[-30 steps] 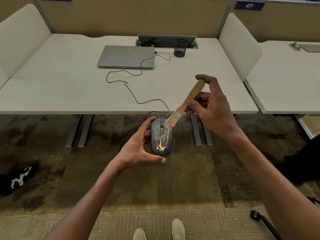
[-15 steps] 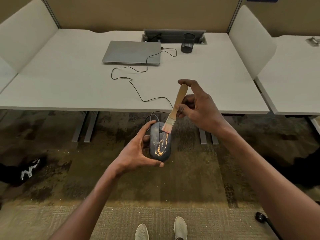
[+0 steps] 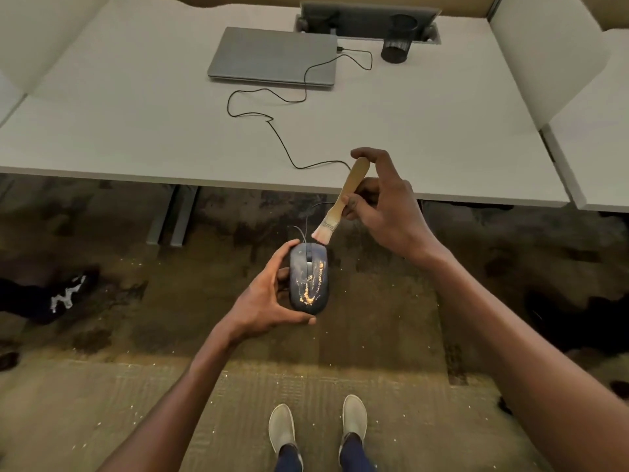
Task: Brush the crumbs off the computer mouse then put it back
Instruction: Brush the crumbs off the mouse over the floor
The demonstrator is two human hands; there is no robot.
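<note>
Crumb-streaked mouse held under a brush
Left hand (image 3: 263, 298) cradles the rounded dark mouse (image 3: 308, 277); right hand (image 3: 384, 206) pinches the flat wooden-handled brush (image 3: 343, 202), pale bristles just above it.

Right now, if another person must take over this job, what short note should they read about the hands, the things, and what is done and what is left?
Left hand: grips the dark grey corded computer mouse from its side, held over the carpet in front of the white desk.
Right hand: pinches the small wooden-handled brush, bristles just above the mouse's front end.
Done: mouse lifted off the desk, brush in position.
Left: orange crumbs still streak the mouse's top; brush them off, then put the mouse back on the desk.
</note>
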